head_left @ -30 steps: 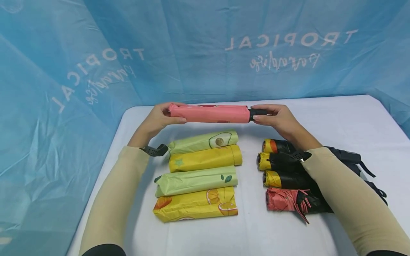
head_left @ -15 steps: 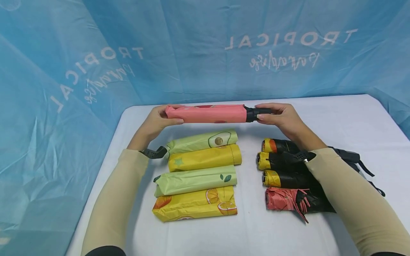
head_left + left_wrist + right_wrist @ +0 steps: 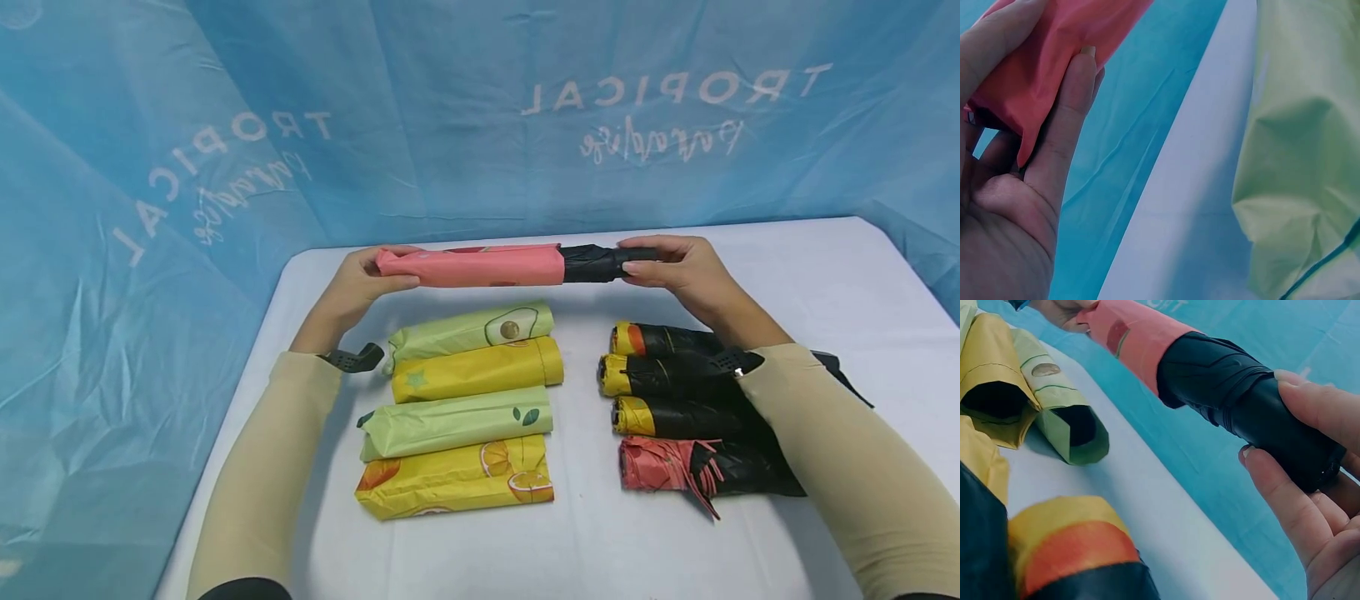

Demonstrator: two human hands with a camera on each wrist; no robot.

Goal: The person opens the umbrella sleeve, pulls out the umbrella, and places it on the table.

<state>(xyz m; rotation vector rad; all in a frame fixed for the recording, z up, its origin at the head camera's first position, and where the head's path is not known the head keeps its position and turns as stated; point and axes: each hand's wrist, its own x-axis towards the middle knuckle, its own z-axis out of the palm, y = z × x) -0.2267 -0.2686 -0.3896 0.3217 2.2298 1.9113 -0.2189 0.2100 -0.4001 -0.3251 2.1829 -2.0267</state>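
Observation:
My left hand (image 3: pixel 352 287) grips the closed end of a pink umbrella sleeve (image 3: pixel 480 266) held level above the far part of the table. At the sleeve's other end my right hand (image 3: pixel 686 279) pinches the black handle of a folded umbrella (image 3: pixel 592 263). In the right wrist view the black handle (image 3: pixel 1291 434) and some folded black cloth stick out of the sleeve's mouth, with thumb and fingers round the handle. The rest of the umbrella is hidden inside the sleeve. Thumb and fingers press the pink cloth (image 3: pixel 1079 31) in the left wrist view.
Below on the white table (image 3: pixel 585 533) lie several flat sleeves: a green avocado one (image 3: pixel 472 327), a yellow one (image 3: pixel 480 368), a green leaf one (image 3: pixel 465 423) and a yellow orange-print one (image 3: pixel 465 479). Several folded black umbrellas (image 3: pixel 675 417) lie at right, partly under my right forearm. A blue curtain (image 3: pixel 450 125) hangs behind.
My right hand has moved right with the handle, and more of the black umbrella shows out of the pink sleeve. My left hand has shifted slightly left with the sleeve.

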